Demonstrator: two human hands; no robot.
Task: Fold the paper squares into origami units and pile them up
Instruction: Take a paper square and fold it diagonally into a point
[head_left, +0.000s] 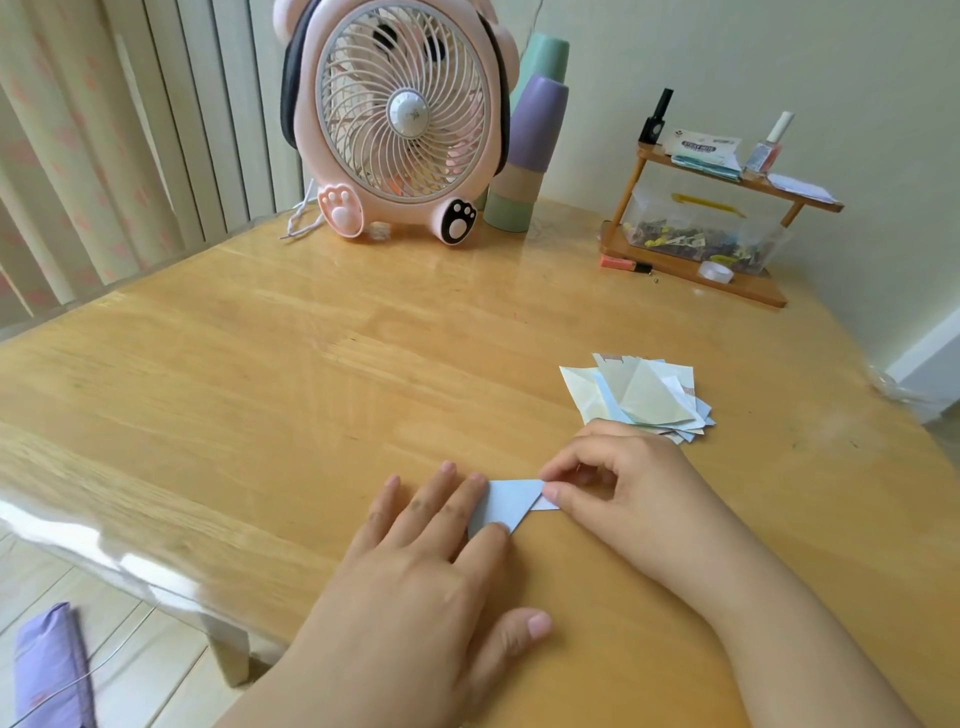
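While I log the scene from left to right, the first item is a purple cloth bundle (49, 670) on the floor, low at the near left. On the far left of the wooden worktop (234, 364) stands a pink bear-shaped fan (402, 117), and just right of it a stack of pastel cups (530, 150). Near the middle, my left hand (415, 561) lies flat with its fingers straight and spread, the fingertips pressing down the left part of a folded blue paper (506, 506). That paper lies on the worktop at the near centre, between my two hands. My right hand (628, 493) has its fingers curled, thumb and forefinger pinching the right corner of the blue paper. Just beyond the right hand, and apart from the blue paper, sits a pile of folded units (641, 397) in cream, green and pale blue. At the far right a small wooden shelf (722, 228) carries a clear box of clips (696, 228), a tape roll (716, 270) and a nail polish bottle (769, 143).
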